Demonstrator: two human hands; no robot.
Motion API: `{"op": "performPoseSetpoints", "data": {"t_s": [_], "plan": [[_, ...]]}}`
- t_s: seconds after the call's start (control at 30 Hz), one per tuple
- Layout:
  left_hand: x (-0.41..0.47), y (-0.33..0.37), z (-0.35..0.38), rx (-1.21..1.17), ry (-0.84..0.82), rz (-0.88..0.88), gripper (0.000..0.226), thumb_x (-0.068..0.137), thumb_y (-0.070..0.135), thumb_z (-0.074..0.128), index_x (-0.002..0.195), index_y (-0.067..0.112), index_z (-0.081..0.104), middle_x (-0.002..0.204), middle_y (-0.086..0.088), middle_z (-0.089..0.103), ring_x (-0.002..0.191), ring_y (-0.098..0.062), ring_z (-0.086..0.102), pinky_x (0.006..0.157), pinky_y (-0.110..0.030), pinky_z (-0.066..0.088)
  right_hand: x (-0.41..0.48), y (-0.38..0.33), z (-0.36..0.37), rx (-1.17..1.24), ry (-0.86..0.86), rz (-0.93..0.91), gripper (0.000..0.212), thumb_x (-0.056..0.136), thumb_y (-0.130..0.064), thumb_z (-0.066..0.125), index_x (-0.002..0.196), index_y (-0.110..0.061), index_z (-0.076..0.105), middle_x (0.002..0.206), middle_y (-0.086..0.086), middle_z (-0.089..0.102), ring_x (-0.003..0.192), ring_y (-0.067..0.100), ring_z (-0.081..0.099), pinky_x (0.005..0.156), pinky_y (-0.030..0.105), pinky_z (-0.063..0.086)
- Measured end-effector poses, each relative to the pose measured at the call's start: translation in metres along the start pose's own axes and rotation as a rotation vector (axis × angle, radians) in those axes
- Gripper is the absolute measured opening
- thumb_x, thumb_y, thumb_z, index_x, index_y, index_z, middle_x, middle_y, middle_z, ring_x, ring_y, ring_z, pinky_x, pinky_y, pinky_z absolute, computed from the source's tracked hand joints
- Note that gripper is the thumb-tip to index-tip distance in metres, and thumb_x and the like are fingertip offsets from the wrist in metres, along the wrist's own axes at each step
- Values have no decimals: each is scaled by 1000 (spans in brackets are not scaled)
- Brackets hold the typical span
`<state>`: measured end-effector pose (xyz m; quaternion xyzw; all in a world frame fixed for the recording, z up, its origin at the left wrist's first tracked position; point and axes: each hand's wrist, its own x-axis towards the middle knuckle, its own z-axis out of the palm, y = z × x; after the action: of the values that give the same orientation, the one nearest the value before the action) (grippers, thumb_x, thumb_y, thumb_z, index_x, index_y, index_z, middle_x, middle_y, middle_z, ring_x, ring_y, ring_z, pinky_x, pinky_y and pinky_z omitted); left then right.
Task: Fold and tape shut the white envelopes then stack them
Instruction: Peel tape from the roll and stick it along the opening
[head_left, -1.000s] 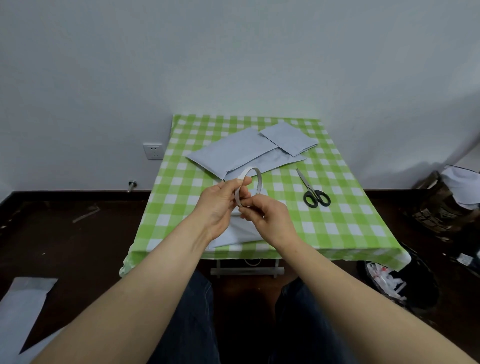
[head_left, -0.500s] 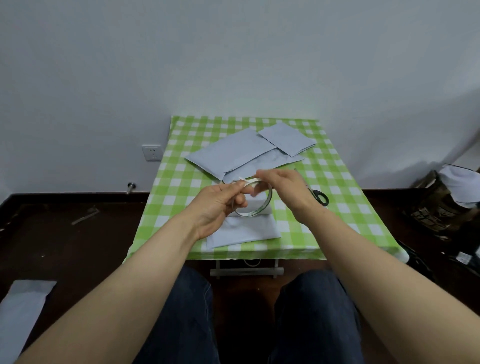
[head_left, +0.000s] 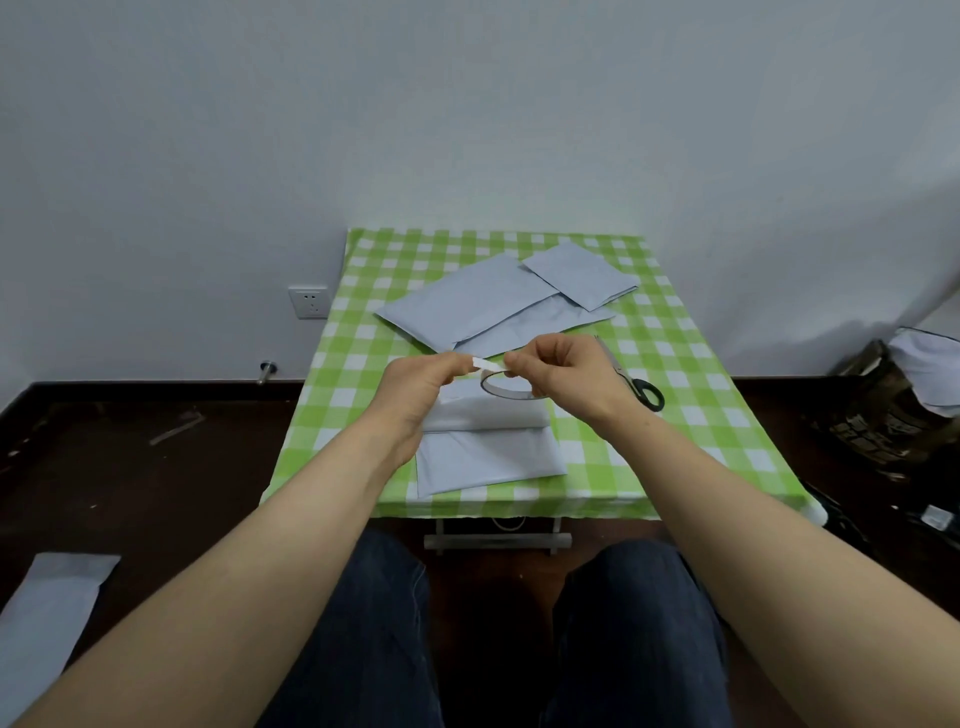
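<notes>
My left hand (head_left: 422, 383) pinches the free end of the tape strip (head_left: 486, 364), fingers curled. My right hand (head_left: 567, 375) grips the tape roll (head_left: 511, 396) and holds it just above the folded envelope (head_left: 488, 457). A short strip is stretched between the two hands.

That envelope lies at the near edge of the green checked tabletop (head_left: 358, 338), with its flap folded over. Two flat envelopes (head_left: 475, 301) overlap at the back, and a smaller folded one (head_left: 582, 275) sits on their right end. The scissors (head_left: 638, 388) lie on the tabletop just right of my right hand, partly hidden by it. One more envelope (head_left: 49, 597) lies on the floor at lower left. A wall socket (head_left: 309, 302) is left of the table.
</notes>
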<state>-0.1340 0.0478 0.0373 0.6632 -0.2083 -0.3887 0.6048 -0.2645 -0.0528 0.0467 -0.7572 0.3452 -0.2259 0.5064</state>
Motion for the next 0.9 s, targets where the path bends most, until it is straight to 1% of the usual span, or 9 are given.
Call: {"op": "performPoseSetpoints", "data": {"t_s": [0.07,0.13,0.23,0.37,0.53,0.67,0.73,0.83,0.9], "plan": [[0,3,0,12,-8,-19,19,53,36,68,66,23,73,99,-2,65,98,-15,54,82,-26,36,2,1,0,-37,15,2,20,88,-24,64,70,-15,67,61,0,50,60,14,43,58,23,37],[2,3,0,60,-18,19,11,68,31,75,73,21,72,92,3,66,91,-8,57,75,-18,38,4,0,0,-68,18,0,21,88,-27,64,77,-9,69,57,-4,47,53,8,41,52,18,33],[8,8,-2,137,-14,85,4,82,19,69,79,17,69,80,6,66,77,0,55,68,-12,38,5,-5,-1,-136,6,-19,26,90,-31,61,82,-9,71,55,-5,43,43,3,34,43,12,28],[23,18,-15,134,8,0,12,86,16,65,74,18,64,62,8,65,67,-9,55,67,-23,45,14,-6,-11,-179,-13,-9,26,88,-18,49,79,-14,73,61,2,41,57,13,34,53,26,27],[38,19,-32,145,63,-73,12,86,12,63,75,14,64,52,7,66,63,-10,60,65,-25,51,31,9,-21,-331,-8,20,18,86,-28,60,79,-16,72,49,-11,44,49,7,38,52,22,31],[45,6,-40,138,103,-150,9,88,10,61,79,10,62,51,6,66,61,-11,61,54,-20,53,38,23,-30,-435,-17,51,19,87,-27,57,78,-18,71,56,-4,51,56,12,43,60,29,37],[46,-4,-39,135,110,-187,8,88,10,61,80,7,61,54,3,66,60,-11,61,53,-20,53,38,28,-31,-491,-24,63,19,87,-23,54,81,-22,72,65,1,61,63,15,51,72,31,41],[44,-18,-37,152,117,-202,8,88,9,60,80,6,61,67,-4,65,59,-12,58,46,-16,50,37,35,-29,-587,-31,63,16,84,-22,55,82,-22,71,67,0,64,66,12,56,92,33,35],[41,-29,-38,183,116,-193,8,88,10,60,81,6,62,70,-5,65,58,-12,57,42,-15,45,36,40,-29,-661,-39,63,9,81,-26,60,78,-27,67,64,-2,61,60,4,53,89,32,34]]}}
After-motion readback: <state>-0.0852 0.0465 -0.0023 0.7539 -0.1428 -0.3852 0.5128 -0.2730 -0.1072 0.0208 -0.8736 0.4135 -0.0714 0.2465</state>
